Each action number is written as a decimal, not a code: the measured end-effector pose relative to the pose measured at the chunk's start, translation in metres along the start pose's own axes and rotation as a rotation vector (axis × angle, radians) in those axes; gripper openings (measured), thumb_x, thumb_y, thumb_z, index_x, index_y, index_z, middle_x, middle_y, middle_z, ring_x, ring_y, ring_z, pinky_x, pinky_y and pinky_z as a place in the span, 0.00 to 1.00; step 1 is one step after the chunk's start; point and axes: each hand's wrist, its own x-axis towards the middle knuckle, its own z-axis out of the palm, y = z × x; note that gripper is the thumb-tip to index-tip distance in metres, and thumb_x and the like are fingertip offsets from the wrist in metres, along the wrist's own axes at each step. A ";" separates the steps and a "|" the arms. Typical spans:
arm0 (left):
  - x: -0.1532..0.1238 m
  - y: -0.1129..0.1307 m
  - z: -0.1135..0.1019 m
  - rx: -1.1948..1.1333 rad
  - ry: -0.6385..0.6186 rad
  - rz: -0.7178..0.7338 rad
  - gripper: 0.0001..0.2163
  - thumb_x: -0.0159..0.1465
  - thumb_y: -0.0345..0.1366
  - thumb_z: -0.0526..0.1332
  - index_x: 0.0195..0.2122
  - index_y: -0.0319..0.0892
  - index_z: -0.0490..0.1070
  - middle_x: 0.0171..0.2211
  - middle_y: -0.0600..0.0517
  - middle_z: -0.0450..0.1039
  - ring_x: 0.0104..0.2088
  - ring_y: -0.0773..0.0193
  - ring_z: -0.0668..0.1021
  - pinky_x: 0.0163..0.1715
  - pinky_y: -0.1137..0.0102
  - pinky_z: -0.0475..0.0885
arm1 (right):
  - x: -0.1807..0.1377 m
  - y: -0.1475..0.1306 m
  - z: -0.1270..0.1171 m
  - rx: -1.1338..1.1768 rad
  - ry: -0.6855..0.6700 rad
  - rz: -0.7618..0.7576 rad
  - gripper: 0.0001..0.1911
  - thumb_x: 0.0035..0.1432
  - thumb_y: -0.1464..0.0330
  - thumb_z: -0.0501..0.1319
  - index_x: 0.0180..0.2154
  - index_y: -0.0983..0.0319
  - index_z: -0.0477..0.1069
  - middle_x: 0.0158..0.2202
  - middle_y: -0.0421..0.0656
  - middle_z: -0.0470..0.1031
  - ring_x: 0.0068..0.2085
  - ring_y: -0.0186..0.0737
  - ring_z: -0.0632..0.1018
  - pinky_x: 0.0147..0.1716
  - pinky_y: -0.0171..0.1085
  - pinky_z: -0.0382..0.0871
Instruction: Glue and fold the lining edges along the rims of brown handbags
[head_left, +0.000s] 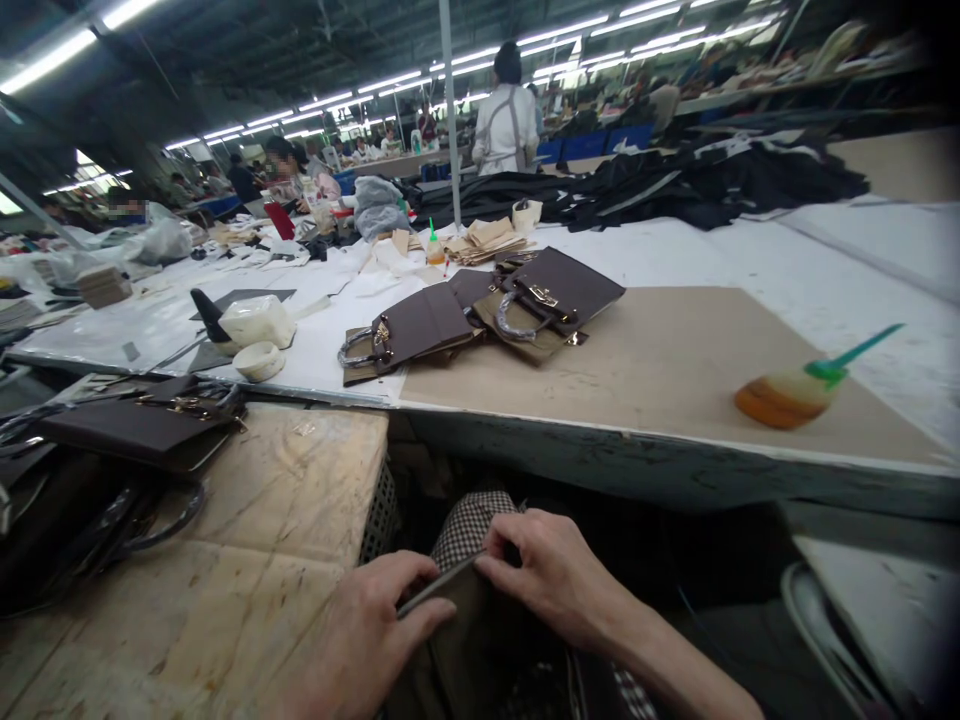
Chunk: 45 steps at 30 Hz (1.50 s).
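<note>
Low in the view, my left hand (367,630) and my right hand (551,570) both grip the thin top edge of an olive-brown bag piece (465,640) over my lap. My left thumb and fingers are closed on one end of that edge. Close by, the right thumb and forefinger pinch the other end. Most of the piece is in shadow, so its full shape cannot be made out. Beyond my hands, a dark brown handbag (562,290) and another handbag (427,325) lie on the white table (675,250), their handles wrapped in clear plastic.
On brown paper (667,350) at right stands a glue bottle (784,395) with a green nozzle. More handbags (142,425) are piled on the worn side table (300,490) at left. A round dish (259,360) and dark cloth (675,185) lie farther back. A person (508,120) stands behind.
</note>
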 end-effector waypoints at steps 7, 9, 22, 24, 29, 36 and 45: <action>0.007 0.000 0.009 0.134 -0.006 0.161 0.11 0.68 0.39 0.58 0.35 0.45 0.80 0.31 0.51 0.76 0.35 0.60 0.76 0.35 0.71 0.65 | -0.005 0.004 -0.003 0.003 0.015 -0.010 0.07 0.60 0.67 0.62 0.30 0.58 0.75 0.28 0.38 0.77 0.33 0.39 0.76 0.33 0.35 0.59; 0.009 0.002 0.010 0.087 0.003 0.141 0.11 0.67 0.39 0.59 0.33 0.44 0.80 0.30 0.51 0.77 0.34 0.60 0.76 0.35 0.71 0.64 | -0.006 0.005 -0.004 0.007 0.017 -0.012 0.07 0.60 0.67 0.62 0.30 0.58 0.75 0.28 0.38 0.77 0.33 0.39 0.76 0.33 0.35 0.60; 0.029 0.016 -0.004 0.276 -0.117 0.191 0.06 0.62 0.41 0.65 0.39 0.50 0.78 0.29 0.54 0.78 0.30 0.59 0.76 0.28 0.71 0.56 | -0.001 0.000 -0.002 -0.030 0.025 0.004 0.06 0.59 0.67 0.63 0.29 0.59 0.75 0.28 0.39 0.79 0.32 0.39 0.77 0.30 0.34 0.57; 0.038 0.019 -0.001 0.290 -0.144 0.234 0.06 0.64 0.40 0.62 0.34 0.48 0.77 0.28 0.54 0.77 0.30 0.59 0.76 0.28 0.71 0.56 | 0.000 0.002 -0.006 -0.002 0.016 -0.001 0.05 0.59 0.67 0.64 0.30 0.59 0.75 0.29 0.38 0.79 0.33 0.39 0.77 0.30 0.34 0.57; 0.054 0.014 0.004 0.091 -0.251 0.188 0.09 0.64 0.38 0.60 0.28 0.44 0.74 0.23 0.58 0.68 0.25 0.65 0.69 0.26 0.73 0.56 | -0.008 0.016 -0.030 0.136 -0.059 -0.062 0.05 0.53 0.70 0.70 0.29 0.59 0.75 0.30 0.35 0.78 0.34 0.35 0.76 0.32 0.31 0.60; 0.057 0.003 0.006 -0.147 -0.359 0.117 0.11 0.64 0.41 0.59 0.30 0.40 0.73 0.23 0.59 0.62 0.25 0.68 0.63 0.25 0.74 0.54 | -0.015 0.029 -0.036 0.178 -0.005 0.053 0.02 0.56 0.70 0.66 0.30 0.59 0.78 0.29 0.36 0.79 0.32 0.36 0.77 0.33 0.32 0.62; 0.060 -0.002 0.007 -0.162 -0.403 0.125 0.09 0.64 0.39 0.60 0.32 0.40 0.73 0.24 0.59 0.64 0.26 0.69 0.64 0.25 0.74 0.55 | -0.013 0.023 -0.020 0.193 0.086 0.128 0.05 0.54 0.74 0.62 0.26 0.61 0.73 0.25 0.38 0.77 0.27 0.36 0.75 0.28 0.32 0.62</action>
